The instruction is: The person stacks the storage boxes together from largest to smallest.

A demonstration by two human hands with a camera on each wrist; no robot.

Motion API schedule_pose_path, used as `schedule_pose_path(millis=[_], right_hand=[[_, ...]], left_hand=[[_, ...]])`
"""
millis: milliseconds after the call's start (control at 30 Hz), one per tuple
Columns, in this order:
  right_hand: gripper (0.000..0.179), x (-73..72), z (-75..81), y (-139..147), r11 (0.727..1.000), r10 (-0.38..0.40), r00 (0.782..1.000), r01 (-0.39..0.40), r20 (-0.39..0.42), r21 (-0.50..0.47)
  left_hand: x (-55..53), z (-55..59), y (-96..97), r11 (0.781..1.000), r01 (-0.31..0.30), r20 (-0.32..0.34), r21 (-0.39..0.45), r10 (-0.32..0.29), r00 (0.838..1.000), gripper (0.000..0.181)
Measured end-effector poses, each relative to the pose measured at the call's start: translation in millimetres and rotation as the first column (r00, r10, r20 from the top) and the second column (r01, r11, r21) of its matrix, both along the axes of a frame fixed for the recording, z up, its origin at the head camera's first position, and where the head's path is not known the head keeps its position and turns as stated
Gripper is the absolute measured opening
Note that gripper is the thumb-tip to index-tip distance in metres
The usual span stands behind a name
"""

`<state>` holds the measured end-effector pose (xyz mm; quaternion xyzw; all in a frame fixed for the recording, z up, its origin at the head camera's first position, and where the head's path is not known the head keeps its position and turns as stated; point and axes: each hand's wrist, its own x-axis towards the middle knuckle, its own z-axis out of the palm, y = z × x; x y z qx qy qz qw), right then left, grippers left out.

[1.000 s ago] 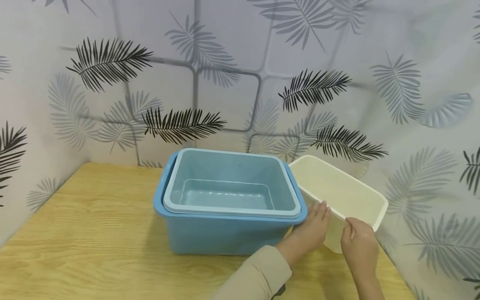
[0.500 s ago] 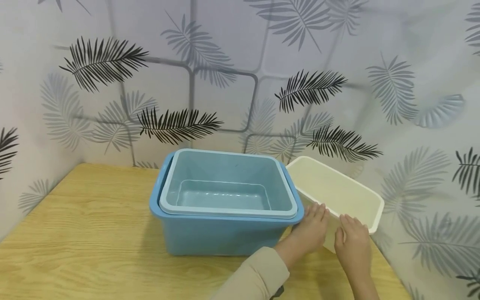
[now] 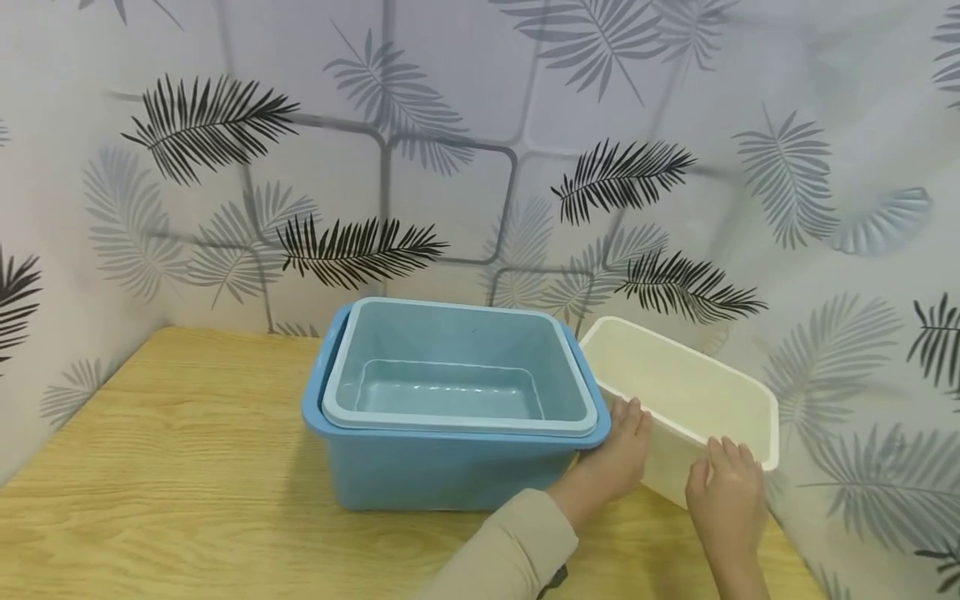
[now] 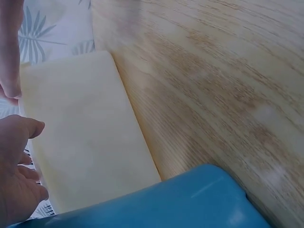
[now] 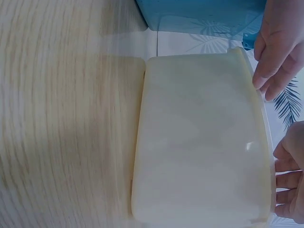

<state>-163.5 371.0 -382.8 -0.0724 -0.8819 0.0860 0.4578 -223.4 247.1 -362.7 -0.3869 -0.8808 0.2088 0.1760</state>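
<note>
A cream plastic bin (image 3: 666, 467), open at the top, stands at the table's right side. Against its near rim rest the fingers of my left hand (image 3: 617, 457), in the gap beside the blue bins. My right hand (image 3: 724, 496) lays its fingertips over the same rim, nearer the right corner. In the left wrist view the left thumb and fingers are apart beside the cream wall (image 4: 90, 133). Fairly straight right fingers touch the rim edge in the right wrist view. A larger blue bin (image 3: 450, 477) holds a pale blue bin (image 3: 457, 329) nested inside it.
The wooden table (image 3: 172, 467) extends left of the bins. Behind it and along the right side hangs a leaf-patterned cloth (image 3: 480, 167), close to the cream bin. The blue bin's right rim overhangs near my left hand.
My right hand has loosened its pinch on the rim and moved slightly right. The cream bin has shifted a little right and toward me. The blue bins stay in place.
</note>
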Motion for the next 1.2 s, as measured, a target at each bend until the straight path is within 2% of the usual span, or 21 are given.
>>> schedule_pose_path(millis=[33,133,233,300,433,567,667,800,1000,1200], right_hand=[[0.024,0.2,-0.4,0,1.0,-0.001,1.0,0.002,0.002,-0.01],[0.024,1.2,-0.3,1,0.999,-0.022,1.0,0.022,0.01,-0.033],[0.024,2.0,1.0,4,0.998,-0.034,0.999,0.035,0.026,-0.049],[0.024,2.9,1.8,7,0.997,-0.038,0.998,0.04,0.041,-0.059],[0.023,5.1,3.1,13,0.997,-0.028,0.999,0.031,0.046,-0.076],[0.025,6.9,3.7,20,0.989,-0.054,0.995,0.065,0.081,-0.132],[0.027,7.2,1.9,23,0.984,-0.053,0.995,0.067,0.09,-0.163],[0.028,7.4,-3.3,24,0.988,-0.022,0.998,0.031,0.058,-0.154],[0.028,7.6,-6.2,29,0.99,-0.018,0.999,0.023,0.036,-0.14],[0.031,10.5,-4.1,35,0.984,-0.024,0.995,0.041,0.1,-0.174]], left_hand=[[0.1,0.1,0.0,1.0,0.009,0.014,0.022,-0.009,1.0,0.058],[0.7,0.6,-0.1,0.987,0.014,0.125,0.163,-0.034,0.992,0.054],[2.6,1.3,-1.4,0.954,0.005,0.222,0.299,-0.075,0.972,0.052],[4.5,1.8,-1.7,0.941,0.002,0.247,0.338,-0.091,0.965,0.051],[9.7,2.8,-0.8,0.945,0.037,0.196,0.325,-0.106,0.975,0.048],[14.0,4.7,0.6,0.956,0.071,0.137,0.283,-0.114,0.984,0.046],[14.8,4.9,-0.3,0.961,0.033,0.169,0.273,-0.081,0.982,0.049],[13.4,0.6,-2.9,0.965,-0.031,0.208,0.261,-0.025,0.978,0.052],[15.3,-3.0,-3.8,0.973,-0.007,0.165,0.231,-0.032,0.986,0.05],[21.0,-2.7,-3.3,0.977,0.005,0.182,0.214,-0.045,0.982,0.051]])
